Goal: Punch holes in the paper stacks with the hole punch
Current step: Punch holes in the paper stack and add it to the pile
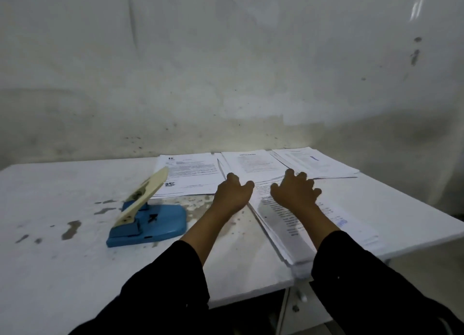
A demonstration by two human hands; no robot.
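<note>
Blue hole punch (150, 220) — lever rearward-right

White table (62, 272) with grey worn patches and chipped paint on its top, stained pale wall (226, 70) close behind its far edge, dark specks and smears low on the wall, white metal table frame (288, 307) visible under the near edge
</note>
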